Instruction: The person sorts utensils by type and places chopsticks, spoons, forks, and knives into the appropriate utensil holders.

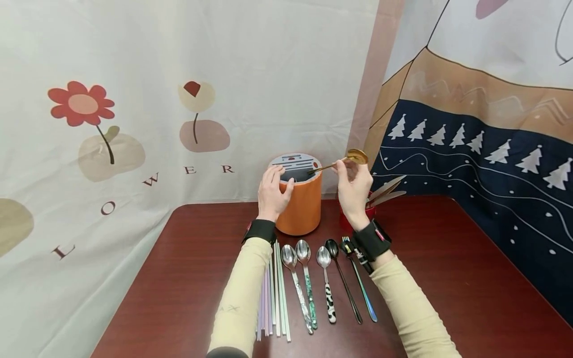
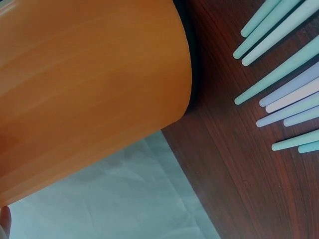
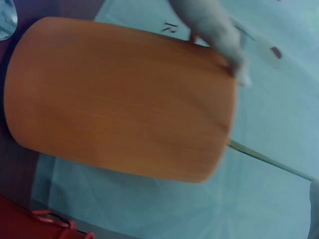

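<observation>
The left hand (image 1: 272, 191) grips the rim of the orange holder (image 1: 301, 199) on the table (image 1: 447, 278) — the right hand (image 1: 353, 186) pinches a gold spoon (image 1: 342, 160), handle tip inside the holder's top.

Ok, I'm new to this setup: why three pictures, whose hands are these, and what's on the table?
No machine here: a person works with two bare hands. The wide picture comes from a camera on their head; the two close-ups come from cameras strapped to each wrist, so both mostly show the side of the orange holder.

The left hand grips that holder's rim. The right hand pinches a gold spoon, its handle end over the holder's slotted top.

On the dark wooden table, in a row before the person: pastel chopsticks, three silver spoons with patterned handles, a black spoon and a fork. A red cup behind the right hand holds more utensils.
</observation>
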### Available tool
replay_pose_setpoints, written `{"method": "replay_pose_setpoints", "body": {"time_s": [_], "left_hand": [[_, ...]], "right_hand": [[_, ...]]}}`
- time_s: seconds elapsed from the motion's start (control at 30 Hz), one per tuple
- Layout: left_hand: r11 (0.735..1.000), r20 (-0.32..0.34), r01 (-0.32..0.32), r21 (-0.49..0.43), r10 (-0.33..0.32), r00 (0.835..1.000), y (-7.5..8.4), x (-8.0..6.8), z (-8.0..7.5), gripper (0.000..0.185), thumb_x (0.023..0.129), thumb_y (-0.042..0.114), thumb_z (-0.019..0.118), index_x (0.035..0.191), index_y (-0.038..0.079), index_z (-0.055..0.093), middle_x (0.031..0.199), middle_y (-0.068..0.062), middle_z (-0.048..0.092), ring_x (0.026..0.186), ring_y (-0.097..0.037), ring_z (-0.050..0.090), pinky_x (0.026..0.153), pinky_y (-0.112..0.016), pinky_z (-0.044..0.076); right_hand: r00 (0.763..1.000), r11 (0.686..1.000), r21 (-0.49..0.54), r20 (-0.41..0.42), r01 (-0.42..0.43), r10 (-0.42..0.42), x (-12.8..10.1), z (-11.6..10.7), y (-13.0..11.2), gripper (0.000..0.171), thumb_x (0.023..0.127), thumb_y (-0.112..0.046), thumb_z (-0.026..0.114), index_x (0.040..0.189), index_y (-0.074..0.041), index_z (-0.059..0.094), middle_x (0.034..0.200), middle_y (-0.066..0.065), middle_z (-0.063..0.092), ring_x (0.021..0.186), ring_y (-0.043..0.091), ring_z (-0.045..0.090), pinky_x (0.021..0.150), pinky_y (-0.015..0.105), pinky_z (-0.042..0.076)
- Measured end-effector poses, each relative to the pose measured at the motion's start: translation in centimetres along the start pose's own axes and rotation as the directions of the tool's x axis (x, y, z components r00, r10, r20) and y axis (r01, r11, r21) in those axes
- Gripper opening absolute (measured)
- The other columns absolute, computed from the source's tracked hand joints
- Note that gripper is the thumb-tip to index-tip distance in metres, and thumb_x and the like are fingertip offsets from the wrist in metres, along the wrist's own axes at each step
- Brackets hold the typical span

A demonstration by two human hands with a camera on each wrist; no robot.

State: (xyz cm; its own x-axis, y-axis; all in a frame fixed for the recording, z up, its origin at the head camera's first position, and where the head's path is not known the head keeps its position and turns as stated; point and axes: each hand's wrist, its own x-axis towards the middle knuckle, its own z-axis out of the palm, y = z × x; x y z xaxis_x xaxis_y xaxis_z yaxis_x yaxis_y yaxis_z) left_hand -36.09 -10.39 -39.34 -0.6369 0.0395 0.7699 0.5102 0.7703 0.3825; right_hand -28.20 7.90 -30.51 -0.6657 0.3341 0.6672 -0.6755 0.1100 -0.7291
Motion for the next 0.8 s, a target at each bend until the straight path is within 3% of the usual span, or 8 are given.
{"method": "replay_pose_setpoints", "body": {"time_s": [0.13,0.23,0.4,0.53,0.8], "left_hand": [[1.0,-0.004,0.001,-0.001,-0.001,1.0,0.0,0.0,0.0,0.05,0.092,0.042,0.048,0.122,0.005,0.062,0.129,-0.009,0.06,0.13,-0.023,0.047,0.109,-0.04,0.04],[1.0,-0.012,-0.005,0.0,0.005,1.0,-0.1,-0.1,0.0,0.049,0.092,0.042,0.048,0.121,0.005,0.062,0.129,-0.009,0.06,0.129,-0.024,0.048,0.109,-0.04,0.04],[1.0,-0.018,-0.005,-0.002,0.005,1.0,0.0,-0.2,0.1,0.049,0.091,0.042,0.048,0.12,0.005,0.062,0.128,-0.009,0.061,0.129,-0.023,0.048,0.108,-0.039,0.04],[1.0,-0.002,0.01,-0.009,-0.01,1.0,0.1,-0.2,0.1,0.05,0.092,0.043,0.047,0.121,0.005,0.062,0.13,-0.009,0.059,0.13,-0.023,0.047,0.109,-0.039,0.04],[1.0,-0.002,0.014,-0.012,-0.014,1.0,0.2,-0.1,0.1,0.05,0.091,0.041,0.048,0.122,0.005,0.061,0.13,-0.008,0.059,0.13,-0.023,0.047,0.109,-0.04,0.039]], "right_hand": [[0.996,0.991,-0.131,0.076,-0.039,0.05,0.3,0.8,-0.1,0.027,0.092,-0.004,0.058,0.113,0.012,0.052,0.096,0.028,0.06,0.087,0.029,0.068,0.075,0.011,0.052],[0.992,0.983,-0.179,0.106,-0.047,0.067,0.6,1.2,1.2,0.025,0.092,-0.006,0.058,0.111,0.009,0.053,0.095,0.028,0.061,0.089,0.039,0.066,0.071,0.008,0.051],[0.987,0.939,-0.334,0.108,-0.077,0.119,1.2,1.5,4.4,0.021,0.093,-0.016,0.06,0.105,0.001,0.057,0.093,0.02,0.066,0.091,0.031,0.066,0.076,0.024,0.054],[0.977,0.898,-0.423,0.109,-0.12,0.182,1.3,1.6,4.8,0.021,0.093,-0.018,0.059,0.103,0.0,0.06,0.094,0.019,0.069,0.09,0.031,0.066,0.08,0.04,0.053],[0.961,0.851,-0.505,0.139,-0.141,0.241,1.3,1.5,5.7,0.022,0.094,-0.021,0.056,0.094,0.0,0.064,0.09,0.019,0.069,0.084,0.031,0.063,0.071,0.031,0.047]]}}
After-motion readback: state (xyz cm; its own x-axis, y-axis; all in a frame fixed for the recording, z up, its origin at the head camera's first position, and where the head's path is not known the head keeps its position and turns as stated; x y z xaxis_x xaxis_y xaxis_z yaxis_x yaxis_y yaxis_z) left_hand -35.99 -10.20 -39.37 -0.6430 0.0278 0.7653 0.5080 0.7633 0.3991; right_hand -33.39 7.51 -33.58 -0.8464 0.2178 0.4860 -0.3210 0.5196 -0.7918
